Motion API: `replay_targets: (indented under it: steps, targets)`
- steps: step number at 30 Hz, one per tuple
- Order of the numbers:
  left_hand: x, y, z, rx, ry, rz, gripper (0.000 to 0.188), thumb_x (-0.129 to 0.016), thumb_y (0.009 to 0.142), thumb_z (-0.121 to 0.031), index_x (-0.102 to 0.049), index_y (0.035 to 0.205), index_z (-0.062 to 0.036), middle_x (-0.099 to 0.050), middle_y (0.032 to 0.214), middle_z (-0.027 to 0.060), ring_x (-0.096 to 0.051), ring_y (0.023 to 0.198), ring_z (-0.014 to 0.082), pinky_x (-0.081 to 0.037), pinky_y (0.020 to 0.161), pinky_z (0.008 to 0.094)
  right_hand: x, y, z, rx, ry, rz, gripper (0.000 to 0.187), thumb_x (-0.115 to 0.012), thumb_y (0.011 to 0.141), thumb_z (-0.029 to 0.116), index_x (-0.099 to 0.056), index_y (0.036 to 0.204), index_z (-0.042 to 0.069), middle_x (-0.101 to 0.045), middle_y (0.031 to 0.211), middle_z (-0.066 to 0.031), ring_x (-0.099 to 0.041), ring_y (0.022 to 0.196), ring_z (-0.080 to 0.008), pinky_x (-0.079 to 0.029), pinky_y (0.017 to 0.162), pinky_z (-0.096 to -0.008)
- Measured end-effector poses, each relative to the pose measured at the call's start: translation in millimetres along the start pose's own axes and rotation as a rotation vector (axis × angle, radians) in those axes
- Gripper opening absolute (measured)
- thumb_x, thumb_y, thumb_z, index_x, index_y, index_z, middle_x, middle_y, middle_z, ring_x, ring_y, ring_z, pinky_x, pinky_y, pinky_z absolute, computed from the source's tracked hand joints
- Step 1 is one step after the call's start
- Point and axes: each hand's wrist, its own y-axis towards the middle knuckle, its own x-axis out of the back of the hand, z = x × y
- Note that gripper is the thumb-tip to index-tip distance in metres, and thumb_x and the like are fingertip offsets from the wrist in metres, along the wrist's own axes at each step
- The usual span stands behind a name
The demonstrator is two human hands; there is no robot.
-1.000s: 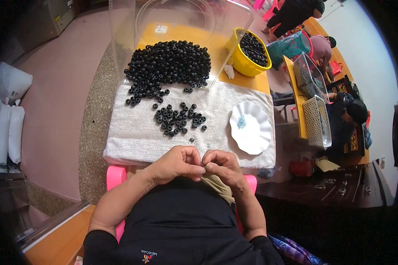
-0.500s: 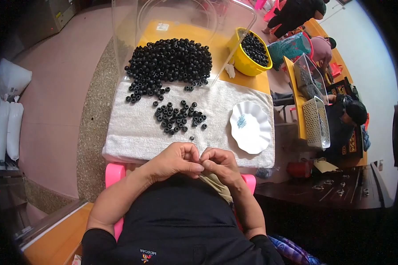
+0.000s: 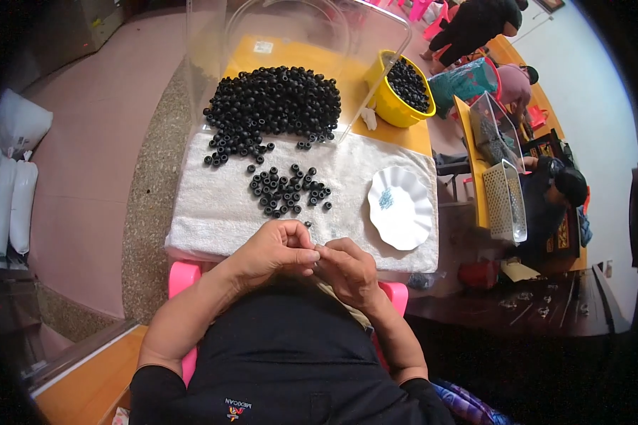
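Note:
My left hand [image 3: 280, 249] and my right hand [image 3: 349, 270] meet over my lap at the near edge of the white towel [image 3: 216, 221]. Their fingertips press together in a pinch; whatever lies between them is too small or hidden to name. Just beyond the fingers sits a single small dark piece [image 3: 308, 224]. Farther out is a loose cluster of black round bead-like pieces [image 3: 282, 190] with holes. Behind it a large heap of the same pieces [image 3: 273, 103] spills from a clear plastic bin. A white scalloped dish [image 3: 407, 219] on the right holds tiny bluish bits [image 3: 385, 199].
A yellow tub [image 3: 397, 106] of black pieces stands at the back right, beside the clear bin [image 3: 383, 67]. Pink chair parts [image 3: 184, 280] flank me. Other people [image 3: 563, 188] work to the right near a white perforated basket [image 3: 505, 202]. White sacks [image 3: 23, 205] stand far left.
My hands have shifted slightly up and left, and the fingers have rearranged with the tips still together. The pieces and dish stay in place on the towel.

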Motion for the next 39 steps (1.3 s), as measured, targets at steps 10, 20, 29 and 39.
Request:
replay_targets:
  steps: [10, 20, 29, 39]
  targets:
    - [7, 0, -4, -0.151, 0.097, -0.066, 0.015, -0.072, 0.083, -0.002, -0.058, 0.087, -0.0039, -0.065, 0.083, 0.0061, -0.064, 0.071, 0.0125, -0.056, 0.066, 0.0268, 4, 20, 4, -0.215, 0.226, 0.031, 0.023, -0.066, 0.086, -0.004, -0.065, 0.109, -0.001, -0.063, 0.09, -0.0108, -0.063, 0.079, -0.018, -0.05, 0.069, -0.0287]
    - [14, 0, -14, -0.311, 0.154, -0.203, 0.016, -0.073, 0.082, -0.003, -0.058, 0.085, -0.0033, -0.066, 0.087, 0.0076, -0.064, 0.072, 0.0126, -0.056, 0.066, 0.0271, -5, 49, -23, -0.166, -0.63, 0.288, 0.014, -0.066, 0.08, 0.009, -0.068, 0.094, 0.008, -0.062, 0.09, -0.007, -0.062, 0.081, -0.0285, -0.051, 0.068, -0.037]
    - [18, 4, -12, -0.326, 0.123, -0.205, 0.014, -0.072, 0.083, -0.002, -0.058, 0.084, -0.0039, -0.067, 0.089, 0.0083, -0.064, 0.072, 0.0124, -0.056, 0.066, 0.0269, -11, 46, -34, -0.024, -0.514, 0.14, 0.016, -0.071, 0.073, 0.004, -0.067, 0.089, 0.006, -0.065, 0.091, -0.0083, -0.064, 0.081, -0.0275, -0.053, 0.068, -0.0366]
    - [17, 8, -2, -0.305, 0.176, -0.175, 0.014, -0.073, 0.083, -0.002, -0.058, 0.083, -0.0049, -0.066, 0.087, 0.0075, -0.063, 0.072, 0.0116, -0.055, 0.066, 0.0259, -1, 34, -31, -0.243, 0.132, -0.043, 0.014, -0.074, 0.078, -0.001, -0.065, 0.088, 0.001, -0.065, 0.082, -0.0086, -0.063, 0.073, -0.0176, -0.051, 0.066, -0.0297]
